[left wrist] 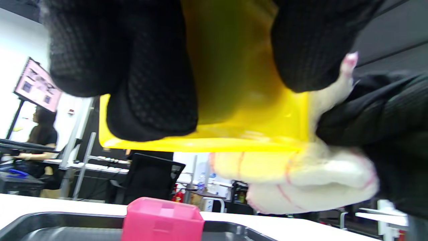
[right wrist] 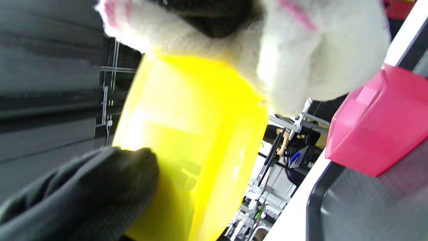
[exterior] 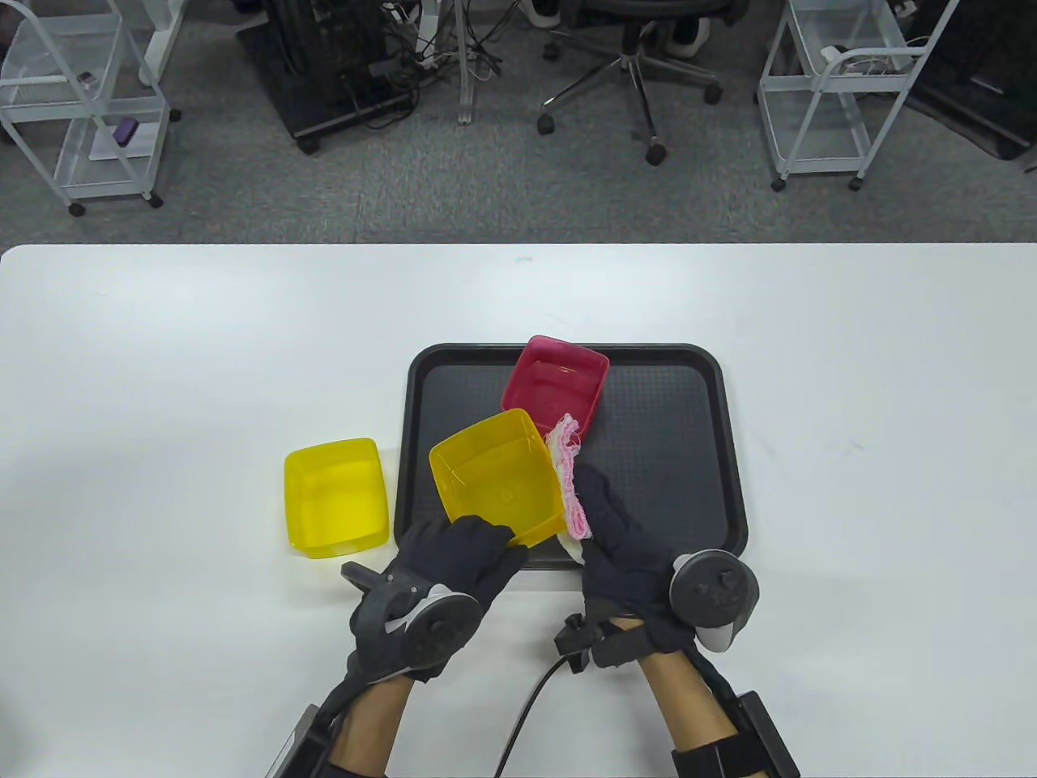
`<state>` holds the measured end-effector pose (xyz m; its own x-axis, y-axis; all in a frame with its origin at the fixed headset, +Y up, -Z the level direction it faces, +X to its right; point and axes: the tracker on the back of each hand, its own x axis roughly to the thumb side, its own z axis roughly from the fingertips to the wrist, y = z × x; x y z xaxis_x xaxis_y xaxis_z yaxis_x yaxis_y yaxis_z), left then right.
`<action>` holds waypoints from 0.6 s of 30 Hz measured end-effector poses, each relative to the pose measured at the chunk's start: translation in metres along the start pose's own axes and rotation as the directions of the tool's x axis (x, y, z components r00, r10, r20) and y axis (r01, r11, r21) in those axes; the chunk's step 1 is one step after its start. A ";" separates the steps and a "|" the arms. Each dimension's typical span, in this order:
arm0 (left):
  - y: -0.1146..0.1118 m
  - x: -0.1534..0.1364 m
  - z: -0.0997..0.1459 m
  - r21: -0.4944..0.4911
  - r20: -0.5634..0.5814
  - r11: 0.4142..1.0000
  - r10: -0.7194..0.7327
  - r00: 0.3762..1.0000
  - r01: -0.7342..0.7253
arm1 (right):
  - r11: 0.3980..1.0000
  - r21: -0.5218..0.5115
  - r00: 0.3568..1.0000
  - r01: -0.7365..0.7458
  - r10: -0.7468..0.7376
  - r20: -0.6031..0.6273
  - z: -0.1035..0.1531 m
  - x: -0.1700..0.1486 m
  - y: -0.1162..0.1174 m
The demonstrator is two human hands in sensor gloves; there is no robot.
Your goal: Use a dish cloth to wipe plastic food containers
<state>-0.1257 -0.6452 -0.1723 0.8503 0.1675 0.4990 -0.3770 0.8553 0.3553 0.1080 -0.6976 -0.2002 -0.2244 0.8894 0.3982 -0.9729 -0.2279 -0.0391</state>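
My left hand [exterior: 462, 555] grips the near edge of a yellow container [exterior: 498, 474] and holds it tilted above the black tray [exterior: 697, 381]. The container also shows in the left wrist view [left wrist: 240, 100] and the right wrist view [right wrist: 187, 120]. My right hand [exterior: 616, 527] holds a pink-and-white dish cloth [exterior: 567, 478] pressed against the container's right outer wall; the cloth shows white in the left wrist view [left wrist: 301, 180] and the right wrist view [right wrist: 301, 53]. A pink container [exterior: 555, 385] stands on the tray behind them. A second yellow container [exterior: 336, 496] lies on the table left of the tray.
The white table [exterior: 891, 405] spreads wide on both sides of the tray. Beyond its far edge are an office chair [exterior: 640, 49] and wire carts [exterior: 73, 105] on the floor. A cable [exterior: 527, 713] runs from my right wrist.
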 end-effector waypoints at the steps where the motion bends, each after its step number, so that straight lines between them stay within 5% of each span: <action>1: 0.002 0.001 0.000 -0.006 0.039 0.999 0.041 0.998 -0.040 | 1.000 -0.012 1.000 0.016 -0.016 -0.017 -0.001 -0.002 -0.002; 11: 0.016 0.006 -0.002 -0.072 0.115 0.944 0.330 0.937 -0.323 | 0.986 -0.063 0.983 0.156 -0.162 -0.089 -0.005 -0.021 -0.020; 18: 0.017 -0.005 -0.005 -0.107 0.059 0.813 0.580 0.812 -0.573 | 0.876 0.026 0.866 0.481 -0.471 -0.169 -0.009 -0.037 -0.027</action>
<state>-0.1343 -0.6293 -0.1727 0.4501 0.6032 0.6585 -0.7543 0.6515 -0.0813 0.1425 -0.7211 -0.2225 0.2541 0.9445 0.2082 -0.9590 0.2181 0.1811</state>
